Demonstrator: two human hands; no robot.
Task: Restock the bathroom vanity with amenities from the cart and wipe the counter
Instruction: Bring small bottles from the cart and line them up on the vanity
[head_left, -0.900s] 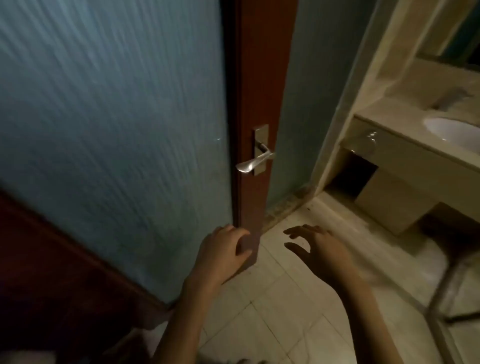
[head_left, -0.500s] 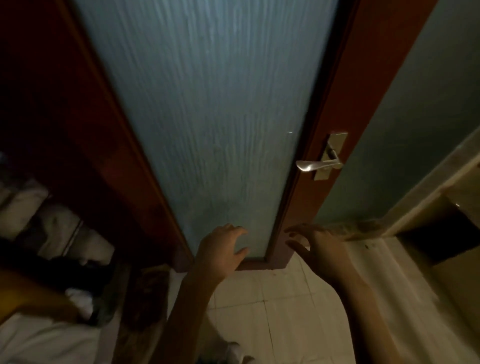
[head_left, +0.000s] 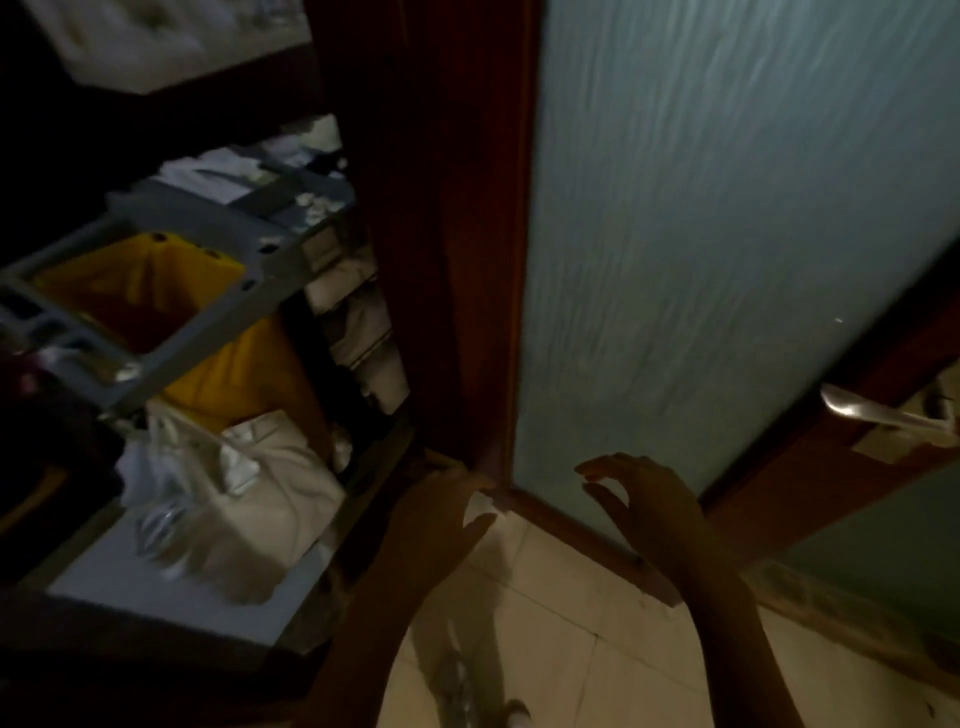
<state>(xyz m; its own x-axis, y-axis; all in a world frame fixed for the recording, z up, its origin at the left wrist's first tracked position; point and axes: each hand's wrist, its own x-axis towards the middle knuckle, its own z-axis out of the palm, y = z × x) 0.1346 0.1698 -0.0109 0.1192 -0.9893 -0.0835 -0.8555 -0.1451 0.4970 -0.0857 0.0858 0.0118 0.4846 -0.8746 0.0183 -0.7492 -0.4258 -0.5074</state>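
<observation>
I judged this to be the fetching step. The cart (head_left: 291, 228) stood at the left of the frame, its yellow bag (head_left: 234, 374) beside shelves of pale folded stock; the vanity was out of view. My left hand (head_left: 441, 514) and right hand (head_left: 649, 499) hovered low centre, fingers loosely spread, holding nothing. The next move called for reaching left into the cart.
</observation>
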